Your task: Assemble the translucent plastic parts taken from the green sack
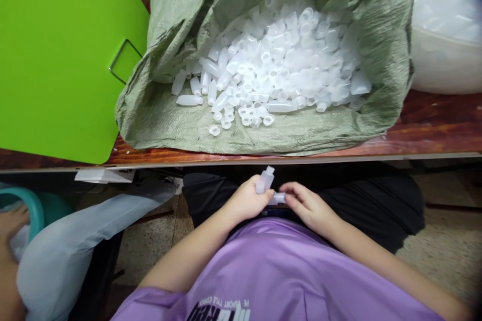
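Above my lap, my left hand (249, 198) is closed around small translucent plastic bottles. One bottle (266, 178) sticks up from the fist, its neck pointing away from me. A second bottle (277, 198) lies sideways, neck toward the right. At that neck, the fingertips of my right hand (307, 205) are curled; whether they grip the neck or a small piece on it cannot be made out. Beyond the table edge, a green woven sack (169, 130) lies with its mouth toward me, holding a heap of similar bottles and loose ring-like pieces (214, 130).
A bright green board (56, 60) with a wire handle (124, 60) stands at the left on the reddish wooden table (440, 123). A pale tub (444, 60) of plastic-wrapped contents is at the right. Another person's leg (75, 241) and a teal bucket (35, 210) are at lower left.
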Demonstrator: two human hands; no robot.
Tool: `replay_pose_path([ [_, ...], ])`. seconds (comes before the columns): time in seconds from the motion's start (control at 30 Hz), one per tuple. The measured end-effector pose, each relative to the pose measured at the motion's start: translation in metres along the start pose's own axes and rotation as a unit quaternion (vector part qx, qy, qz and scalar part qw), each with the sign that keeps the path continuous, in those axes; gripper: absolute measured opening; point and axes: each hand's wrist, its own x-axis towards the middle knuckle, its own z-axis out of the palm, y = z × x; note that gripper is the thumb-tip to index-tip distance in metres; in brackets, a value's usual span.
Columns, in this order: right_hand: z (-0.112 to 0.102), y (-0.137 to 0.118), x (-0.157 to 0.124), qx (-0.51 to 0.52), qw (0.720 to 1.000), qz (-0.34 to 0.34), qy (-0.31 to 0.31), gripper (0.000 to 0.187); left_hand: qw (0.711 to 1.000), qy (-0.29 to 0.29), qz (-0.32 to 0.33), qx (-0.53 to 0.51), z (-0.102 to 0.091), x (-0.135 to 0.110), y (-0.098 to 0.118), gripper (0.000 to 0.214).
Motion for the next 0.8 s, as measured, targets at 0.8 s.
replay_pose_path([
  [0.8, 0.037, 0.013, 0.015, 0.092, 0.991, -0.005, -0.094, 0.039, 0.992, 0.017, -0.016, 0.125, 0.006, 0.007, -0.006, 0.011],
])
